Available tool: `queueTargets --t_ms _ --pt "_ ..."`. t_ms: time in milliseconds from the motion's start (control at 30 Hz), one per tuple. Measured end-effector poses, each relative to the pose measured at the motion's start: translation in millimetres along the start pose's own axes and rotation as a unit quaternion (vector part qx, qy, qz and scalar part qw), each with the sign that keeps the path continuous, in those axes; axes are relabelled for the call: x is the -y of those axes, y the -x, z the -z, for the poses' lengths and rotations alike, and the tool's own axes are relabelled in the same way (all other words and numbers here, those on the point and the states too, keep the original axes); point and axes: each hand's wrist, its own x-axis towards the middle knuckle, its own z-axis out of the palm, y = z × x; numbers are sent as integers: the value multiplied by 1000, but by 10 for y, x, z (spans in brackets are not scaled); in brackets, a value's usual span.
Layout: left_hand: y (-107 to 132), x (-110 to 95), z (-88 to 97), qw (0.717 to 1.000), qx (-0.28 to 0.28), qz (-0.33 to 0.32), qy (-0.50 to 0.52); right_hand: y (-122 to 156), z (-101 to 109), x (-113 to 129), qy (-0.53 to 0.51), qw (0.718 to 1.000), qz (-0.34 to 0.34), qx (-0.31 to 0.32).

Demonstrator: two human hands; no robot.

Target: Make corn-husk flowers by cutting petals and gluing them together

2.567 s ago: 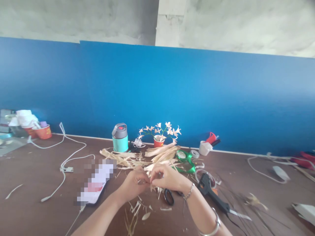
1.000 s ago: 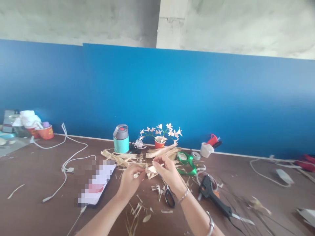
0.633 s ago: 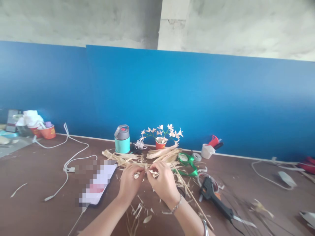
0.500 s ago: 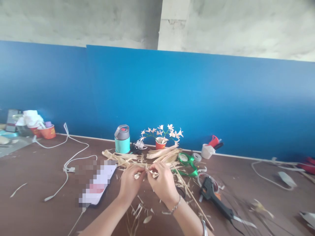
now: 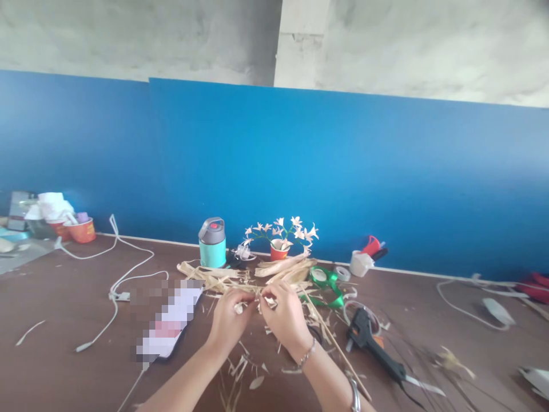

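My left hand (image 5: pixel 228 320) is closed in a pinch, with a small pale husk piece (image 5: pixel 239 308) showing between thumb and fingers. Close beside it, my right hand (image 5: pixel 285 316) pinches another pale husk piece (image 5: pixel 270 302). The fingertips of both hands almost meet, and the fingers partly hide what they hold. Dried corn husks (image 5: pixel 285 266) and thin strips (image 5: pixel 214 277) lie just beyond the hands. Small husk scraps (image 5: pixel 257 382) are scattered on the brown table (image 5: pixel 184 377) below them.
A red cup (image 5: pixel 279 252) with white husk flowers (image 5: pixel 295 222) stands near the blue partition (image 5: pixel 300 160). Left of it are a turquoise flask (image 5: pixel 213 252) and a phone (image 5: pixel 171 320). Green ribbon (image 5: pixel 332 280), a glue gun (image 5: pixel 375 346) and a long thin stick (image 5: pixel 338 346) lie at right.
The fingertips have moved slightly apart, and the right fingers have shifted a little, showing more of the pale piece there. Other things look the same.
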Motion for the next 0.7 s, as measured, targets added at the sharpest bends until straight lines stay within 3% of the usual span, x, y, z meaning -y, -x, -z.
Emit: queueTargets --t_ms 367,700 --pt "9 49 -20 998 -3 -37 -41 10 -18 -21 -16 1000 0 7" --pt "3 52 -26 998 -2 -39 -58 57 -6 86 44 998 43 -4"
